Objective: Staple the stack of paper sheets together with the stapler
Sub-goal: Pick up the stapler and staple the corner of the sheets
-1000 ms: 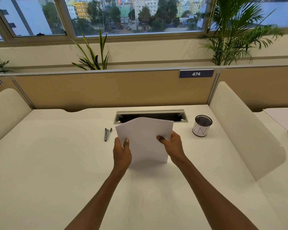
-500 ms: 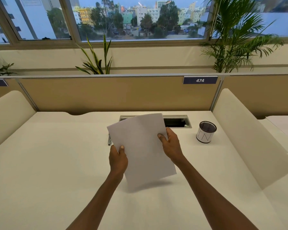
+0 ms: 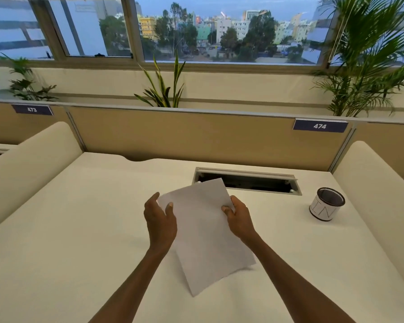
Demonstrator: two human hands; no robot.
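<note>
A stack of white paper sheets [image 3: 203, 234] lies tilted over the middle of the cream desk [image 3: 79, 229], its lower corner down near the desk surface. My right hand [image 3: 239, 217] pinches the stack's upper right edge. My left hand [image 3: 160, 222] is at the upper left corner, thumb on top and fingers spread behind it, holding loosely. The stapler is not visible; the spot where it lay is hidden behind my left hand and the paper.
A black mesh pen cup [image 3: 325, 206] stands at the right. A cable slot [image 3: 254, 183] is cut into the desk just behind the paper. Padded dividers rise at the left [image 3: 28, 164] and right [image 3: 378, 194], with a tan partition [image 3: 196, 138] at the back.
The stack went from upright in front of me to tilted and lowered towards the desk. My left hand slid up to its top left corner and loosened. The view shifted left.
</note>
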